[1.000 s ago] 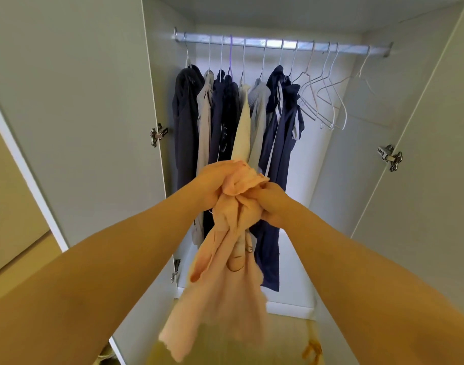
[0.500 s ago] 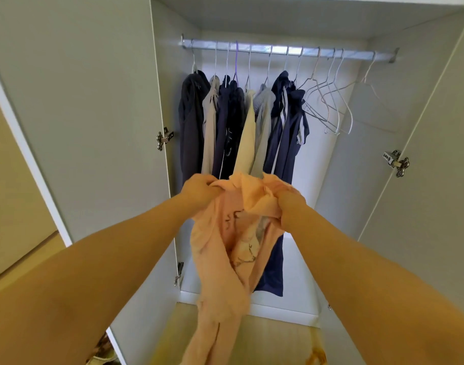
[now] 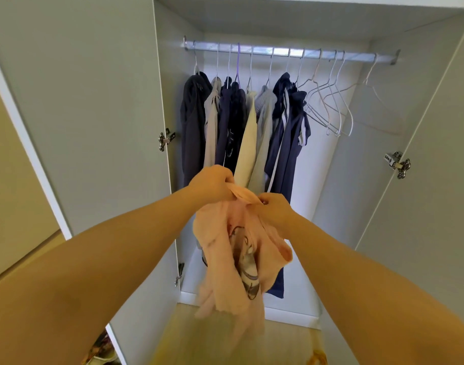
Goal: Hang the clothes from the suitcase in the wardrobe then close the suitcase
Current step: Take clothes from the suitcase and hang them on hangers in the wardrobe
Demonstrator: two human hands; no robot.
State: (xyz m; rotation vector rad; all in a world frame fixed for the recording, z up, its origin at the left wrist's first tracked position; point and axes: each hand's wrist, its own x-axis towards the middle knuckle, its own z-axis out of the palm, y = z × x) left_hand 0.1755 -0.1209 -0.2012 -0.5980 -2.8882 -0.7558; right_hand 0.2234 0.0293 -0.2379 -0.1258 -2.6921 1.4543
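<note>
Nearest the camera, a peach garment (image 3: 225, 256) with a dark printed drawing is held up in front of the open wardrobe (image 3: 338, 180), clear of the wooden floor (image 3: 199, 343) below it. Its bunched upper edge is clenched in the grip of the left hand (image 3: 212, 184), and the fabric just beside it is pinched in the grip of the right hand (image 3: 275, 212). The two hands are nearly touching, and the rest of the cloth hangs down loose and crumpled. No hanger is seen in the garment.

The step in hand is judged to be the sorting-out of this garment so that its neck opening can be found. A free hanger is called for next: one hand would have to be released, a hanger taken down, and the shoulders threaded on before it is hooked onto the rail.

Farther in, the wardrobe is seen with both doors (image 3: 81, 114) swung wide. From the left end to the middle of the rail (image 3: 291, 52), a row of hung clothes (image 3: 238, 122) is packed close, in dark blue, grey and cream. Toward the right end, several empty hangers (image 3: 331, 109) are hooked. The suitcase is not in view, so what is left in it cannot be told.
</note>
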